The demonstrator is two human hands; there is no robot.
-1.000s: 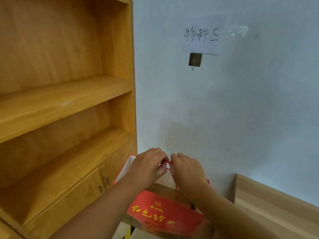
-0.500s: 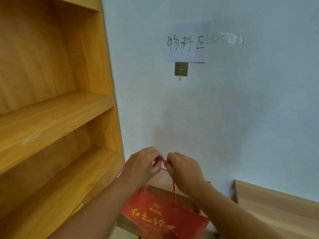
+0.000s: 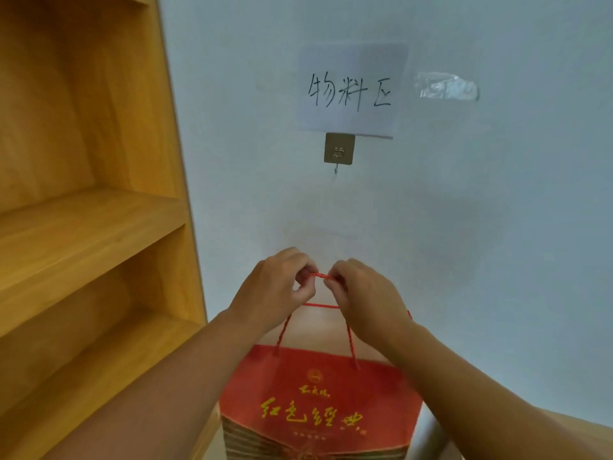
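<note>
Since half a second ago both hands have lifted the bag's cord higher, so the gap between them and the wall hook has narrowed, and more of the bag's front shows below the wrists.

Nearest the camera, two bare forearms run up from the lower edge. Between them hangs the red paper bag (image 3: 318,403), upright, its front printed with gold characters and a round emblem, its lower part striped; its bottom is cut off by the frame edge. One red cord handle (image 3: 320,306) loops free over the bag's mouth, its two ends dropping to the front panel. The other red cord (image 3: 320,276) is stretched short and nearly level between the hands. The left hand (image 3: 275,290) pinches its left end with curled fingers and thumb; the right hand (image 3: 365,297) pinches its right end the same way, knuckles turned to the wall. The two hands sit just beside each other, with only the short run of cord between them.

Farther off, straight above that cord, a small square metal hook (image 3: 339,149) is stuck to the pale wall (image 3: 497,227), bare, well apart from the cord. Touching its top edge is a paper sign (image 3: 351,91) with three handwritten characters, and right of that a patch of clear tape (image 3: 446,86). A wooden shelf unit (image 3: 83,227) fills the left side.
</note>
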